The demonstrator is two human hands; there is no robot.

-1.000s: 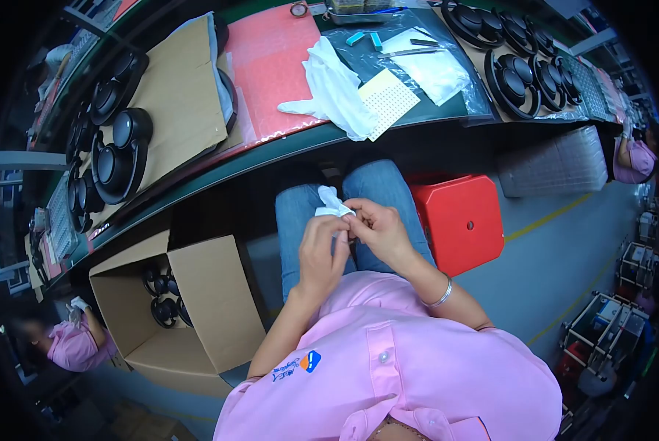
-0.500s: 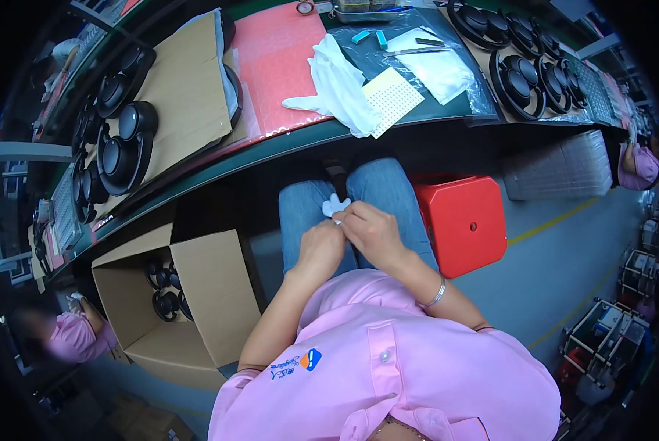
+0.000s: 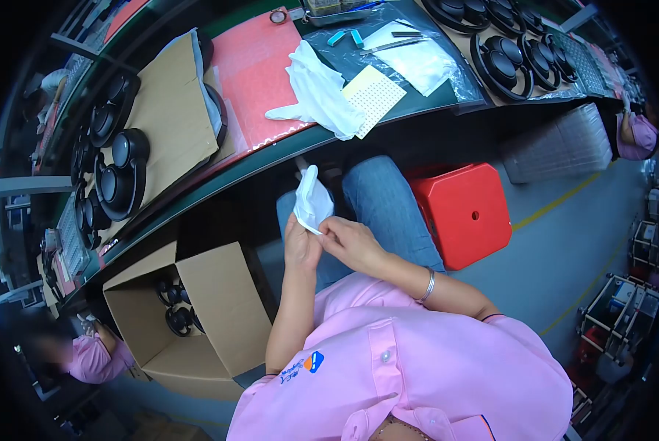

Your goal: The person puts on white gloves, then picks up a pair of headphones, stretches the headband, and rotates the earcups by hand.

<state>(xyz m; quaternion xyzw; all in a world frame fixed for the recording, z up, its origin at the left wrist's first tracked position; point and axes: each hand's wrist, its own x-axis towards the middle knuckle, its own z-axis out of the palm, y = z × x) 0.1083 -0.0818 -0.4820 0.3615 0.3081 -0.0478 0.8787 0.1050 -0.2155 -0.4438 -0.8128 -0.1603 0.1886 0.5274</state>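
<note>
A white glove (image 3: 313,202) covers the fingers of my left hand (image 3: 301,246), above my lap. Those fingers seem to be stretched out inside it, while the palm and wrist are bare. At the glove's lower edge, the fingers of my right hand (image 3: 344,239) pinch the cuff. Another white glove (image 3: 318,92) lies flat on the bench, partly over a yellow sheet of small labels (image 3: 377,95).
Black headphones (image 3: 122,176) lie on the bench at left; more headphones (image 3: 502,62) lie at right. Tweezers (image 3: 388,45) rest on a white sheet. An open carton (image 3: 230,294) holding headphones stands at lower left. A red stool (image 3: 469,220) is right of my legs. Co-workers sit at both sides.
The glove, bunched up earlier, is now spread upward over my left fingers. My left hand has turned and straightened; my right hand has shifted down to the cuff. The view has tilted slightly.
</note>
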